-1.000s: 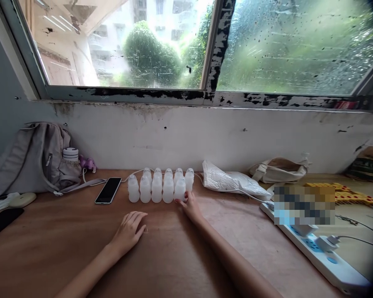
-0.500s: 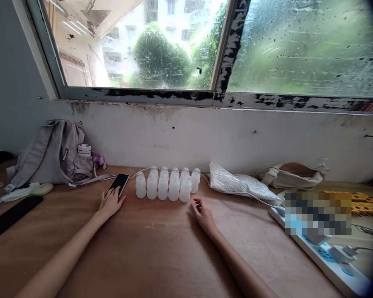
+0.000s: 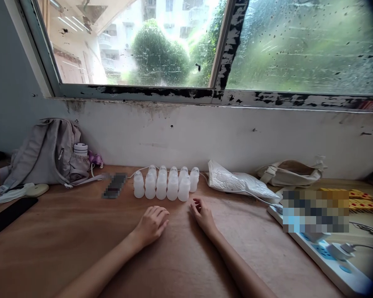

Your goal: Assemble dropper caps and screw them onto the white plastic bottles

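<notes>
Resting on the bare wooden desk (image 3: 81, 248) in the lower centre of the frame, both hands are empty. Left hand (image 3: 151, 224): palm down, fingers loosely curled, grasping nothing, fingertips pointing up-frame toward the bottles. Right hand (image 3: 203, 215): just to the right of the left one, also released, fingers slightly bent, holding nothing.

Cluster of small translucent white bottles (image 3: 166, 184): standing upright at frame centre, directly above the two hands, in two tight rows touching one another. Neither hand touches the bottles; the right fingertips are near the rightmost front bottle, with a gap showing.

Left of the bottles: a flat dark phone (image 3: 114, 186), blurred over, lying on the desk. Further left, a grey backpack (image 3: 43, 155) leans against the wall, with a white-capped container in its side pocket. At the far left edge lies a black strip-like object (image 3: 9, 215); cannot tell what it is.

Right of the bottles: a crumpled white plastic bag (image 3: 239, 182), then a beige pouch (image 3: 290, 174) against the wall. Lower right: a white power strip (image 3: 329, 265) with plugs in it. A wet window (image 3: 298, 45) fills the upper frame.
</notes>
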Demonstrator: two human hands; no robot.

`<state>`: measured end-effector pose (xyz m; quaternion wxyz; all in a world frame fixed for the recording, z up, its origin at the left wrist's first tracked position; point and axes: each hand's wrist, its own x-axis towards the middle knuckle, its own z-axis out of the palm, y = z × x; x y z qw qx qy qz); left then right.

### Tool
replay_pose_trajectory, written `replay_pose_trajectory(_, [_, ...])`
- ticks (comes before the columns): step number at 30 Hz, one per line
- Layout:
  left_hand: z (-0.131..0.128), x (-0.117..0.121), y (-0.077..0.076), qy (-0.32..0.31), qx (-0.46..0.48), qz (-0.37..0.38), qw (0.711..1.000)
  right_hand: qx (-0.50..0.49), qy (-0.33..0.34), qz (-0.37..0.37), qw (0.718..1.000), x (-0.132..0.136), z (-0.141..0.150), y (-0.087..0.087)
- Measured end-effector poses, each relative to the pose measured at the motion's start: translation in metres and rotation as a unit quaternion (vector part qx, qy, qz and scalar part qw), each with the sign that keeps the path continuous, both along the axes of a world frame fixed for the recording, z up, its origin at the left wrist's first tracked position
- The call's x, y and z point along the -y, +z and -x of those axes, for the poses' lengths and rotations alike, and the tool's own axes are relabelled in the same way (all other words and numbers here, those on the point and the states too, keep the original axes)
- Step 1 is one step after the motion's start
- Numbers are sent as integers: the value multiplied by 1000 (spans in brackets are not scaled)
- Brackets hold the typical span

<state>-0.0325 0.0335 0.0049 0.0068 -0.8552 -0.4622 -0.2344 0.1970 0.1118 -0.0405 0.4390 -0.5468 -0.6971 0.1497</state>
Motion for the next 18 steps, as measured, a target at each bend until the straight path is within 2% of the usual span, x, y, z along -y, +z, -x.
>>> replay_pose_trajectory(3, [-8,-1,-6,3,-15,47,999,7,3,-7,1000,0,0,-1])
replay_pose_trajectory(7, [-5,-3,-15,4,-42,119,992,16,9,-21,1000,-1,0,-4])
replay_pose_trajectory(12, [-5,-5,-19,12,-48,139,989,35,12,-66,997,2,4,-2])
replay_pose_trajectory(15, [-5,-5,-18,15,-51,139,989,46,12,-124,991,3,8,9])
replay_pose_trajectory(18, [-5,-4,-17,17,-50,132,990,40,9,-164,986,-1,14,31])
